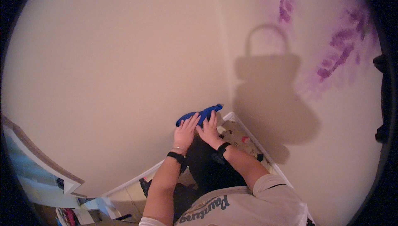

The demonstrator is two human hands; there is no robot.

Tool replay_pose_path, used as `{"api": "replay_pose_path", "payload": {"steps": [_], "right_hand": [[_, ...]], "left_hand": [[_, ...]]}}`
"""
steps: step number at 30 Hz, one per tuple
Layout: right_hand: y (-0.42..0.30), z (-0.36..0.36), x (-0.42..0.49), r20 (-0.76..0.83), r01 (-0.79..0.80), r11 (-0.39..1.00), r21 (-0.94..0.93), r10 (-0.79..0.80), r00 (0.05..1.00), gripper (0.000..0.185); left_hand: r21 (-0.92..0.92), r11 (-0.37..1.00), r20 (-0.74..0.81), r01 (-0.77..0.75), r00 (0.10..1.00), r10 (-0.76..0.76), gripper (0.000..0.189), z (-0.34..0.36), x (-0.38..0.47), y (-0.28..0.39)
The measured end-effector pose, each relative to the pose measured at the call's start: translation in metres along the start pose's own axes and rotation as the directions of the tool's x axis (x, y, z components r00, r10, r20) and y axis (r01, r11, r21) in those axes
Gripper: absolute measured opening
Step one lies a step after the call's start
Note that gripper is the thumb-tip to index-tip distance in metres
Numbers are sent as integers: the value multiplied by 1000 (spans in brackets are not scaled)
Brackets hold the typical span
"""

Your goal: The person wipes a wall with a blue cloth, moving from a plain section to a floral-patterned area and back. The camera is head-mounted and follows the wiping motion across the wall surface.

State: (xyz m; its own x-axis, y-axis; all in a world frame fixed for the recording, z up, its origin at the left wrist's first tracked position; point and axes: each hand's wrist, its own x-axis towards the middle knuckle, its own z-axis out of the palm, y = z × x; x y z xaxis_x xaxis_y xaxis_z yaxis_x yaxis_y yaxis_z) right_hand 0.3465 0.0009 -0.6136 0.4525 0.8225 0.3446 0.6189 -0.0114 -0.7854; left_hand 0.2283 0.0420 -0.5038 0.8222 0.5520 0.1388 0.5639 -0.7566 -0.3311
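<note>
A blue cloth lies bunched against the pale wall, near the corner where two walls meet. My left hand presses on its left part with the fingers spread over it. On the cloth's right part rests my right hand, fingers apart and the thumb towards the left hand. Whether any fold of the cloth is gripped, I cannot tell. Both wrists wear black bands.
White baseboards meet at the corner. Small scattered objects, one of them red, lie on the floor beside my legs. Purple stains mark the right wall, which also carries my shadow. A wooden-edged ledge stands at the left.
</note>
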Motion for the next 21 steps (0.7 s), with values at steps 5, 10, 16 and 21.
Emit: {"api": "replay_pose_path", "payload": {"steps": [5, 10, 16, 21], "right_hand": [[-25, -21, 16, -27, 343, 914, -219, -357, 934, 50], [-101, -64, 91, -211, 576, 738, -352, -662, 719, 49], [-269, -132, 160, -252, 616, 682, -394, -725, 641, 66], [-377, -156, 178, -316, 652, 658, -377, -753, 577, 67]], "left_hand": [[74, 993, -183, 96, 980, -81, 55, -36, -33, -34], [181, 936, -398, 303, 892, -213, 62, -119, -21, -66], [118, 855, -622, 505, 708, -333, 75, -254, -17, -144], [42, 791, -760, 610, 534, -371, 75, -321, -33, -196]]}}
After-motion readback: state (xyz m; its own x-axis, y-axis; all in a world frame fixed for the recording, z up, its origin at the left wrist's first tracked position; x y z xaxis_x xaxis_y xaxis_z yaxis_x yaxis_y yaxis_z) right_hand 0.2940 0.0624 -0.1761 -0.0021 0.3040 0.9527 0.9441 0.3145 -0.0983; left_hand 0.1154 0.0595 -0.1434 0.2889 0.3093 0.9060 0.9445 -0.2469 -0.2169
